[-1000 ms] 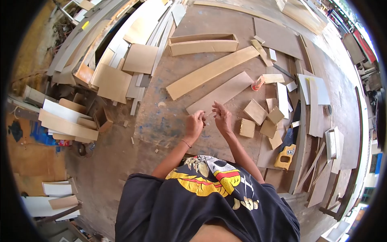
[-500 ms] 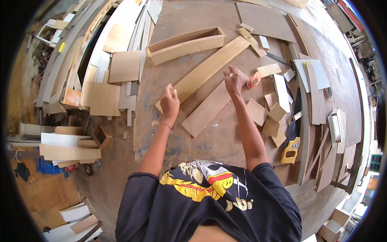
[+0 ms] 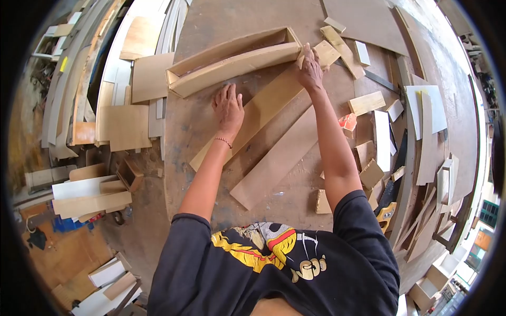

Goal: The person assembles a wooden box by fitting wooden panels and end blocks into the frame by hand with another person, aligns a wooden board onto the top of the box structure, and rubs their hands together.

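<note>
A long, narrow open-topped wooden box (image 3: 237, 67) lies across the workbench, beyond my hands. My left hand (image 3: 229, 109) is open, its fingers spread just in front of the box's near side, over the left edge of a long tan board (image 3: 258, 113). My right hand (image 3: 311, 72) reaches to the box's right end, fingers extended above the far part of that board; whether it touches the box I cannot tell. A second, browner board (image 3: 276, 158) lies parallel and nearer to me, partly behind my right forearm.
Right of my arm lie a red-and-white packet (image 3: 347, 122), several wood offcuts (image 3: 367, 103) and a handsaw with a yellow handle (image 3: 386, 215), partly hidden by my sleeve. Stacked panels (image 3: 122, 126) stand along the left side. More strips and sheets (image 3: 426, 137) lie at the right.
Both hands have moved forward from the two boards toward the box, the right one to its right end. Their curled fingers have straightened. The view has shifted slightly.
</note>
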A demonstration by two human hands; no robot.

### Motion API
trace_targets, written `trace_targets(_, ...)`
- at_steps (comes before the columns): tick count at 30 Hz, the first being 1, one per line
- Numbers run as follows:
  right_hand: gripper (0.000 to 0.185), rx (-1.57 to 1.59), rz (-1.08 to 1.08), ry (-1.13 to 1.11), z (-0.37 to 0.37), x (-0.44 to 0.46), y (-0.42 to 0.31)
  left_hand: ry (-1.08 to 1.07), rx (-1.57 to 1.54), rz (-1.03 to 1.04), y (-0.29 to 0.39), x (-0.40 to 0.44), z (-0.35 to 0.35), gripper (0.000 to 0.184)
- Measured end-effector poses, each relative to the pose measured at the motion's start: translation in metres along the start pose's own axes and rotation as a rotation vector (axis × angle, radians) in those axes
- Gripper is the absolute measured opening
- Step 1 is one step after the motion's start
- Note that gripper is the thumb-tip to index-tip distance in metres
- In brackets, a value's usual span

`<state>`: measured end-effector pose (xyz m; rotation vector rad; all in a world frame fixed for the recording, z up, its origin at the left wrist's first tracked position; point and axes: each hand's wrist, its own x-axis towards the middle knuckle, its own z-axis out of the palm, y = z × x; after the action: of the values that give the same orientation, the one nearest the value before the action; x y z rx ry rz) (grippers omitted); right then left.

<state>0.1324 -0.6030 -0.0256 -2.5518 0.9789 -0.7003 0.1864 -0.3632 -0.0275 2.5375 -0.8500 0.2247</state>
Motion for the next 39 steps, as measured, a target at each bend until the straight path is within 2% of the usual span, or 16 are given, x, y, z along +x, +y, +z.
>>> trace_targets(2,0.061,-0.011,-0.012,-0.010,0.013,0.004,0.009,-0.002,0.038,-0.001,-0.002,0.002,0.005,0.037)
trace_targets(4,0.061,0.163,-0.115,-0.049,0.013,0.006,0.016,-0.033,-0.003,-0.063,-0.003,0.004,0.005,0.041)
trace_targets(6,0.059,0.062,-0.069,-0.014,0.013,0.004,0.018,-0.051,-0.009,-0.068,0.000,0.002,0.005,0.042)
trace_targets(8,0.056,0.053,-0.016,-0.108,0.009,0.005,0.019,-0.064,-0.013,-0.072,0.000,0.000,0.005,0.044)
trace_targets(15,0.046,-0.006,-0.017,-0.115,0.001,0.022,0.011,-0.096,-0.055,-0.063,-0.004,-0.002,0.009,0.045)
trace_targets(18,0.037,-0.038,0.017,-0.235,0.011,0.032,0.019,-0.098,-0.049,-0.062,-0.004,-0.003,0.011,0.045)
trace_targets(20,0.022,0.067,-0.064,-0.130,0.019,0.031,0.027,-0.100,-0.050,-0.060,-0.003,-0.003,0.012,0.045)
trace_targets(22,0.017,0.061,-0.067,-0.114,0.032,0.034,0.034,-0.108,-0.024,-0.065,-0.002,-0.002,0.011,0.044)
trace_targets(24,0.016,0.052,-0.064,-0.093,0.036,0.033,0.039,-0.113,-0.017,-0.063,-0.001,-0.001,0.011,0.044)
trace_targets(29,0.029,0.019,-0.074,-0.042,0.065,0.040,0.058,-0.107,0.034,-0.061,-0.002,-0.003,0.015,0.044)
trace_targets(31,0.031,0.014,-0.066,-0.055,0.052,0.038,0.047,-0.116,0.028,-0.067,-0.001,-0.002,0.013,0.043)
trace_targets(36,0.019,0.063,-0.096,-0.068,0.037,0.034,0.038,-0.136,0.037,-0.075,0.001,-0.001,0.010,0.043)
trace_targets(39,0.019,0.055,-0.072,-0.113,0.028,0.032,0.032,-0.141,0.043,-0.072,0.002,-0.001,0.010,0.043)
